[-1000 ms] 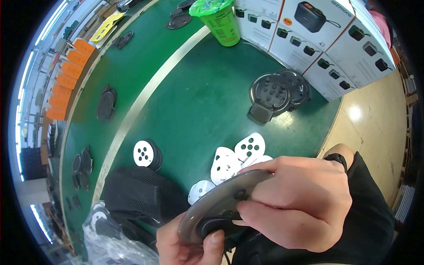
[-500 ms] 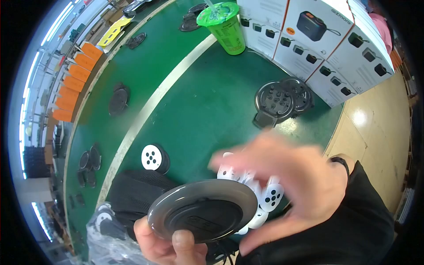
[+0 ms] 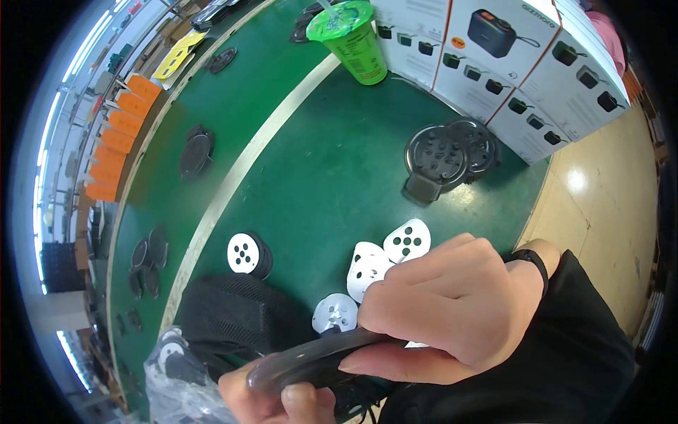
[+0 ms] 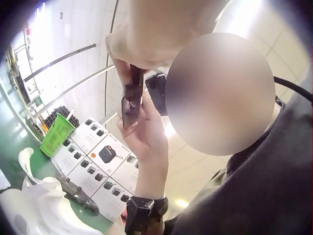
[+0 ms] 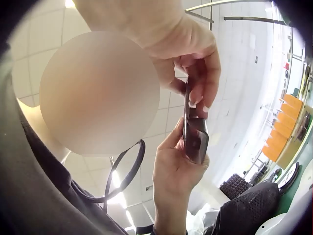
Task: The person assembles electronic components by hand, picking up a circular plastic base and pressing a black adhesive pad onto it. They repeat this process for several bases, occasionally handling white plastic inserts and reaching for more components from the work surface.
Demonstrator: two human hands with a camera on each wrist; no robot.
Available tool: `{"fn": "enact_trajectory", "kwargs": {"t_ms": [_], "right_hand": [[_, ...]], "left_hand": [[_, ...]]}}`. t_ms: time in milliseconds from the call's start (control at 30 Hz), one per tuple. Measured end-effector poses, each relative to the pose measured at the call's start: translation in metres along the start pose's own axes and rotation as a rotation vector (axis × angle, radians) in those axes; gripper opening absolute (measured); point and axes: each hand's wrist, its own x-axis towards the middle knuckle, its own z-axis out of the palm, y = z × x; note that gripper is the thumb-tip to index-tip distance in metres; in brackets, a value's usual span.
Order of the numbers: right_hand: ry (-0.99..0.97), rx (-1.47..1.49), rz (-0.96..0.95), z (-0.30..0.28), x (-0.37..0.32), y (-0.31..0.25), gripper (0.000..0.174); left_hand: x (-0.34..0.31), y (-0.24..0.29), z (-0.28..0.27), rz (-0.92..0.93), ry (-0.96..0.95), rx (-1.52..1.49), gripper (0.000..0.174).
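Note:
A dark, glossy round disc [image 3: 311, 357] is held in front of the body, seen nearly edge-on in the head view. My left hand [image 3: 272, 399] grips its left side, thumb on the near face. On the right edge, my right hand [image 3: 445, 311] pinches the disc between thumb and curled fingers. Both wrist views show the disc [image 5: 195, 142] upright between the two hands, and a squarish raised part stands out from it in the right wrist view. Beyond the right hand lie several white rounded pieces with holes [image 3: 367, 272], partly hidden by it.
A short stack topped by a white holed disc [image 3: 244, 253] stands left of centre. Near it are a black mesh pouch [image 3: 240, 311] and a clear plastic bag [image 3: 187, 389]. Dark round parts [image 3: 438, 155], a green cup [image 3: 353, 49] and white boxes [image 3: 494, 63] stand farther back.
The right hand left the disc, swept blurred to its right, and is back on the right edge. The disc has tilted from showing its broad face to nearly edge-on.

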Motion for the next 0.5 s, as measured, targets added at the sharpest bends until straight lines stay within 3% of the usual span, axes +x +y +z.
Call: {"fn": "enact_trajectory", "kwargs": {"t_ms": [133, 467, 500], "right_hand": [[0.009, -0.006, -0.039, 0.001, -0.002, 0.003, 0.024], [0.164, 0.014, -0.245, 0.01, -0.003, 0.003, 0.024], [0.185, 0.02, -0.287, 0.011, -0.003, 0.004, 0.024]], "left_hand": [[0.001, -0.001, -0.001, -0.042, -0.042, -0.011, 0.03], [-0.005, -0.004, -0.004, 0.215, -0.071, 0.054, 0.026], [-0.007, 0.0, 0.002, 0.167, 0.008, 0.045, 0.03]]}}
